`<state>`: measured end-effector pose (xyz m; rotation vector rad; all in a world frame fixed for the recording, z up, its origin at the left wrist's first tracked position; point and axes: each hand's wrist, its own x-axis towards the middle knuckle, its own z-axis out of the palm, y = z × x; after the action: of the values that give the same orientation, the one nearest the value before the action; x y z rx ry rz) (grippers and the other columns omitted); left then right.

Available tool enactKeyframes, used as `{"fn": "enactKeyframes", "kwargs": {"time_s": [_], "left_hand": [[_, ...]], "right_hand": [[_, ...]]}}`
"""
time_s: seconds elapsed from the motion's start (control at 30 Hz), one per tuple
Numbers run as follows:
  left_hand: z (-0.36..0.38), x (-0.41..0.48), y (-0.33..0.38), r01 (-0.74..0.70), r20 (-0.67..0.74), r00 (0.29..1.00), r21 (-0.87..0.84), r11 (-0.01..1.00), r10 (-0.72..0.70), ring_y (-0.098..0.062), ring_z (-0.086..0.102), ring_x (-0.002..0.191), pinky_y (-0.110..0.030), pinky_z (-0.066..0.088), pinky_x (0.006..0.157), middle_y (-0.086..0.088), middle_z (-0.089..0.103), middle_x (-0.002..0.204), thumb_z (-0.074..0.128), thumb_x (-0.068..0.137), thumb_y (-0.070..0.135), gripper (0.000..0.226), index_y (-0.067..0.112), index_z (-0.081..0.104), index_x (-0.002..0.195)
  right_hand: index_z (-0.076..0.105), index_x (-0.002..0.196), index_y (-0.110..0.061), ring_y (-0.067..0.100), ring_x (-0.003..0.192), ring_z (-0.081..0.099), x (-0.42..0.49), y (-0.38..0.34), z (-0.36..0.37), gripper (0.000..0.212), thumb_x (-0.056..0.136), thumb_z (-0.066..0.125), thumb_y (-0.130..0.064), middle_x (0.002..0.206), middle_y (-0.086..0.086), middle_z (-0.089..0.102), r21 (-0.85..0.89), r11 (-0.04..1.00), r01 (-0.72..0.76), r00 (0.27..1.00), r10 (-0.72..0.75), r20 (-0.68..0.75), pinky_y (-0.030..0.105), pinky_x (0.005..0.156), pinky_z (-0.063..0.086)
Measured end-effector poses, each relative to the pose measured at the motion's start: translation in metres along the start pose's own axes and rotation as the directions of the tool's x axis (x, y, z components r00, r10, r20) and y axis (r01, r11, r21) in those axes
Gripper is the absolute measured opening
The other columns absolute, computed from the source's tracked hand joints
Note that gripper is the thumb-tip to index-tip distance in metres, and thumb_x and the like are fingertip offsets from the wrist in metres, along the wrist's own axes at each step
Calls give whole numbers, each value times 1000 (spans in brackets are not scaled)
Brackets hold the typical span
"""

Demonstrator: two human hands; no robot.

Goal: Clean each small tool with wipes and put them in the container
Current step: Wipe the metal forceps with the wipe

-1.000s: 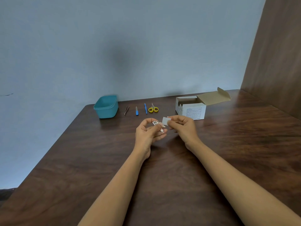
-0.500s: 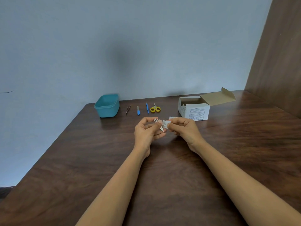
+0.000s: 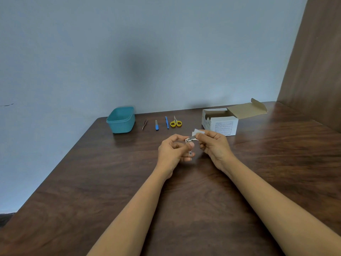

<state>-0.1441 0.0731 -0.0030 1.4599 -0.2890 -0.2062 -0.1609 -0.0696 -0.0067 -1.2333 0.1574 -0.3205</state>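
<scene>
My left hand pinches a small metal nail clipper above the middle of the table. My right hand holds a small white wipe against the clipper's raised lever. At the back of the table stands an open teal container. To its right lie tweezers, a blue-handled file, a thin blue tool and yellow-handled scissors, in a row.
An open white cardboard box with its brown flap folded back stands at the back right. The dark wooden table meets a blue-grey wall behind and a brown wooden panel on the right.
The clipper's lever has swung up and the wipe now sits on it. My right hand has shifted slightly up and right. The camera has tilted a little.
</scene>
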Motion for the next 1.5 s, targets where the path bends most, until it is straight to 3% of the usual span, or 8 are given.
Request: {"fn": "enactKeyframes", "kwargs": {"time_s": [0.27, 0.47, 0.67, 0.9, 1.07, 1.23, 1.37, 1.5], "left_hand": [[1, 2, -5, -52, -27, 998, 83, 995, 54, -25, 71, 64, -23, 55, 49, -19, 70, 79, 75, 81, 8, 20, 8, 64, 98], [2, 3, -8, -93, -92, 990, 114, 989, 104, -23, 71, 65, -22, 52, 47, -15, 72, 77, 79, 78, 13, 26, 11, 63, 98], [1, 5, -9, -76, -162, 983, 91, 993, 90, -21, 72, 63, -20, 50, 45, -19, 71, 82, 78, 79, 10, 23, 6, 59, 91], [1, 5, -14, -195, -84, 970, 290, 937, 228, -20, 72, 65, -24, 55, 49, -16, 69, 79, 76, 81, 12, 23, 1, 57, 87], [3, 4, -16, -293, 5, 946, 432, 853, 323, -11, 71, 62, -29, 56, 51, -11, 68, 75, 75, 82, 16, 23, 7, 54, 83], [4, 4, -18, -326, 39, 936, 477, 816, 351, -9, 70, 59, -33, 59, 61, 0, 68, 71, 75, 81, 16, 19, 8, 58, 81], [3, 3, -11, -215, -23, 971, 361, 907, 239, -14, 70, 57, -20, 51, 49, -8, 70, 73, 77, 78, 9, 16, 5, 62, 83], [-1, 5, -10, -145, 12, 989, 272, 951, 147, -18, 72, 66, -15, 46, 48, -8, 70, 72, 76, 77, 4, 15, 9, 64, 84]], "right_hand": [[71, 77, -9, 4, 58, 57, -4, -1, 6, 4, 78, 73, -5, 67, -1, 68, 24, 996, -88, 996, 88, -1, 13, 51, 43], [71, 83, -9, 6, 59, 59, -6, -3, 7, 7, 84, 66, -4, 64, 1, 69, 63, 994, -91, 996, 91, 8, 15, 56, 48], [73, 96, -14, 4, 70, 61, -7, -4, 4, 24, 82, 63, 2, 81, 2, 72, -25, 999, -42, 992, 44, 115, 17, 67, 50], [72, 85, -13, 5, 64, 60, -7, 2, 4, 12, 77, 72, -3, 71, -1, 72, -27, 1000, -4, 999, 5, 42, 16, 57, 45], [71, 79, -12, 3, 55, 52, -4, 6, 5, 6, 77, 72, -6, 61, -6, 66, 123, 992, -23, 999, 26, -23, 13, 52, 44], [77, 79, -14, 13, 70, 52, -6, 6, 5, 27, 58, 80, -30, 75, 2, 68, -2, 1000, 28, 997, -28, 72, 23, 64, 42], [75, 90, -5, 2, 74, 62, -4, 6, 2, 16, 76, 74, -14, 83, 3, 73, -151, 974, 168, 979, -147, 139, 15, 69, 46], [76, 86, -8, 15, 86, 65, -4, 7, -2, 13, 74, 74, -13, 86, 10, 73, -249, 928, 276, 949, -221, 227, 25, 85, 52]]}}
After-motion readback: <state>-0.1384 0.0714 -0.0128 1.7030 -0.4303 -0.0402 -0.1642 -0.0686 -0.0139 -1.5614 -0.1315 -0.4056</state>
